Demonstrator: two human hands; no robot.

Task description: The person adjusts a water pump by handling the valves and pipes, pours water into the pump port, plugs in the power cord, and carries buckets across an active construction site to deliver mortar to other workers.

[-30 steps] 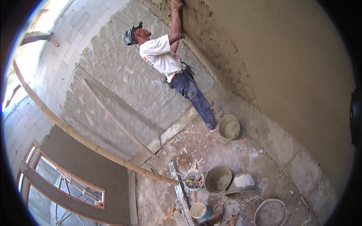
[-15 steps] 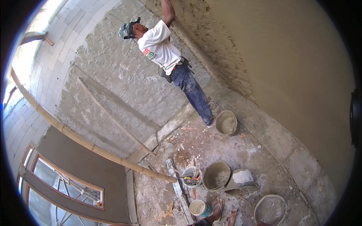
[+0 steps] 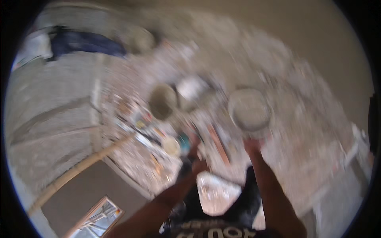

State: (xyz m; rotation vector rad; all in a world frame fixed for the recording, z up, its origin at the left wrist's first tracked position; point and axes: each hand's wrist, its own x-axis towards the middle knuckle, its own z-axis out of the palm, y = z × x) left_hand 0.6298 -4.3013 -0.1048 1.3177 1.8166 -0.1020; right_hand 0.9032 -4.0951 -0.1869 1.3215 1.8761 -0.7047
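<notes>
The whole picture is smeared by motion. My right hand [image 3: 251,145] reaches down to the near rim of a round, grey, mortar-stained tub [image 3: 251,110]; whether it grips or only meets the rim is unclear. My left hand [image 3: 199,167] hangs beside my left leg, close to a small white-and-teal bucket [image 3: 171,146], and seems to hold nothing large. Blur hides the fingers of both. Between the small bucket and the tub lies a reddish-brown strip of wood [image 3: 219,144] on the floor.
Beyond stand a dark bucket [image 3: 162,101] and a pale-sided container [image 3: 193,89]. A co-worker's blue trousers [image 3: 85,43] show at upper left, near another bucket [image 3: 142,39]. A bamboo pole [image 3: 79,170] slants across the left. Rubble covers the floor [image 3: 295,142].
My view has swung down and to the right. Both my forearms have come into the picture, the right hand at the round tub. The co-worker now shows only partly, at upper left.
</notes>
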